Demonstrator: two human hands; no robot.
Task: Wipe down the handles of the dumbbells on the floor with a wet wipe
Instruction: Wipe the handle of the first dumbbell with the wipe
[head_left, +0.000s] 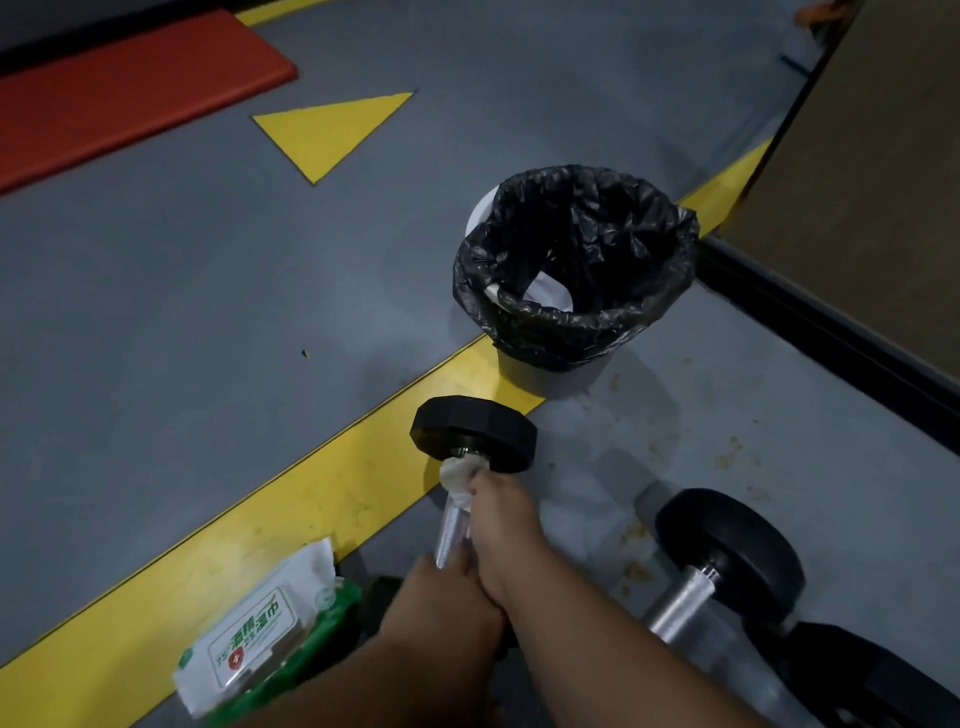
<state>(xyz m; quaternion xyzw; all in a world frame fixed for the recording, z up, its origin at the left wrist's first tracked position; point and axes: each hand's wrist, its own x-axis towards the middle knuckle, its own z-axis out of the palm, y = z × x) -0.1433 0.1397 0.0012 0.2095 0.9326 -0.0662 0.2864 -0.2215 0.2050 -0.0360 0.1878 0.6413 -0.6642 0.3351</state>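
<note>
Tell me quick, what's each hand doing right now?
Left hand: gripping the near end of the dumbbell handle, holding it up.
Right hand: pinching the wet wipe against the handle, close to the far weight head.

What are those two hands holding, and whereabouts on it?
The left hand grips the dumbbell at the near end of its handle; the right hand presses a wet wipe around the far end.

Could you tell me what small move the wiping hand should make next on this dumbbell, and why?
Probably slide the right hand and wipe down the handle toward the left hand: the wipe sits by the head, and bare metal shows below it.
</note>
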